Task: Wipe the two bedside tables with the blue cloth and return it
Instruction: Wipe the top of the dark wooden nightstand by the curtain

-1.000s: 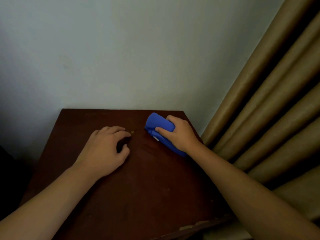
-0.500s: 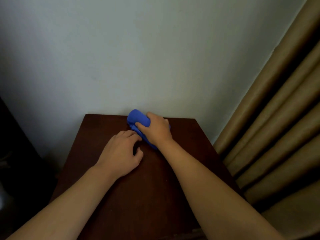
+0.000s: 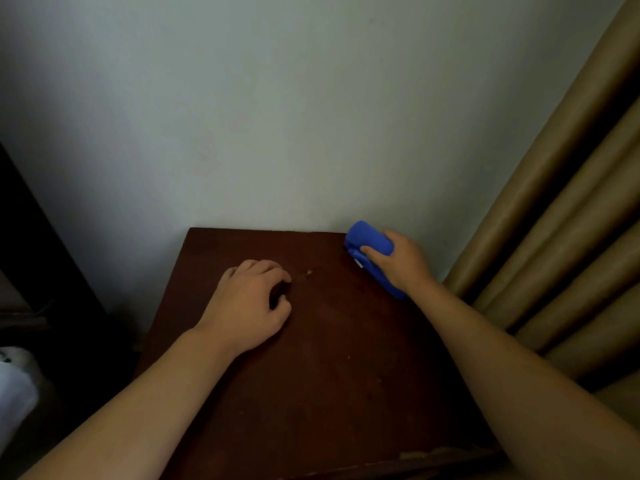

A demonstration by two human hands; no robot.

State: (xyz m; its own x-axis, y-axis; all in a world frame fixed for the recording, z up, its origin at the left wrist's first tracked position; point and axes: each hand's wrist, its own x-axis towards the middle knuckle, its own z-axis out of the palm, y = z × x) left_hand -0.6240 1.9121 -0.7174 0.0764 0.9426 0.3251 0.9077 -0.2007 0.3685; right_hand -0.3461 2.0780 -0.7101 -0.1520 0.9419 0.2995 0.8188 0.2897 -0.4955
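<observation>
While the right hand (image 3: 403,263) grips the bunched-up blue cloth (image 3: 372,252) at about 1 o'clock on the bedside table (image 3: 332,368), right by the back corner, the left hand (image 3: 249,303) just rests there, fingers loosely curled, holding nothing. One cloth, one dark wooden table, two hands.
</observation>
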